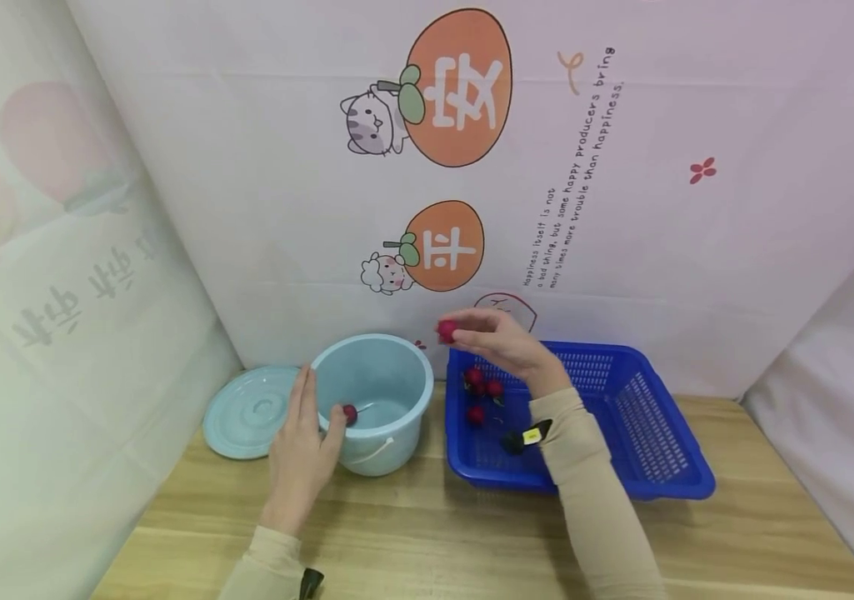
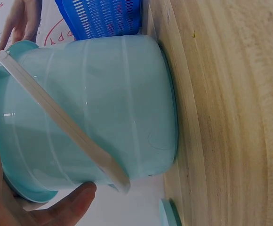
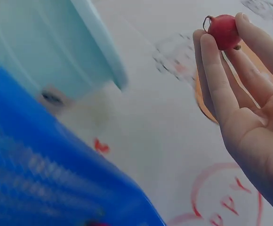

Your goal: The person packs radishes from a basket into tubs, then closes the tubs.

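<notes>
My right hand [image 1: 497, 337] pinches a red radish [image 3: 223, 32] between thumb and fingertips, above the back left edge of the blue basket [image 1: 696, 487]. A thin root curls from the radish. To the left stands a light blue bucket [image 1: 389, 454] with a white handle [image 2: 66, 120] hanging on its side. My left hand [image 1: 302, 450] holds the bucket at its near left rim, the thumb at the rim and the fingers along the outside. One radish [image 1: 350, 414] lies inside the bucket. Several radishes [image 1: 475, 414] lie in the basket's left part.
A light blue lid [image 1: 247, 417] lies left of the bucket, against the cloth wall. Printed white cloth [image 1: 284, 208] rises behind and on both sides. The wooden table [image 1: 427, 533] runs along the front. Basket and bucket stand close side by side.
</notes>
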Demonstrator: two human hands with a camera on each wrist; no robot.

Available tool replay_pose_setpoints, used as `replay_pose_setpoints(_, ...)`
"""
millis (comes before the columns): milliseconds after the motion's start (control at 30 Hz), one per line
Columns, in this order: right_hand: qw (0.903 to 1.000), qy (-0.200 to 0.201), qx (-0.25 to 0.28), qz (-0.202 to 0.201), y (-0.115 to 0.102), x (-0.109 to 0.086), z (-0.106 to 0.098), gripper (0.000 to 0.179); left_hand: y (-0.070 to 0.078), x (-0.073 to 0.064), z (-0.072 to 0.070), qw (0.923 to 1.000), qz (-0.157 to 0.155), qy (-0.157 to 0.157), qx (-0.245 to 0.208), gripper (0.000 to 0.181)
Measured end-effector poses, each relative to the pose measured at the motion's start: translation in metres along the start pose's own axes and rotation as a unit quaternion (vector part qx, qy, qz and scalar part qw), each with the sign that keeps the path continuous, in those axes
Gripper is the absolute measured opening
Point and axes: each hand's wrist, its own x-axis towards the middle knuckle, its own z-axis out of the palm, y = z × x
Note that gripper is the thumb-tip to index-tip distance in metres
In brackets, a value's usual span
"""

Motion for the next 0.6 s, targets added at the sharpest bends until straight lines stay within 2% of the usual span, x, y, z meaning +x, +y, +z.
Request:
replay_pose_setpoints(267,0.9985,-0.029,-0.007,0.047,0.021,0.034,0.043,0.031,-0.001,-0.002,-0.001,1.0,-0.004,0.002,-0.002,0.071)
replay_pose_setpoints(467,0.9959,-0.012,-0.045,0.078,0.029,0.041,0.052,0.035,0.0,0.001,-0.002,0.9999,-0.009,-0.005,-0.008,0.072)
replay_pose_setpoints(600,0.9947,-0.006,-0.048,0.091,0.033,0.04,0.052,0.037,-0.001,0.001,-0.001,0.9999,-0.01,-0.006,-0.012,0.072)
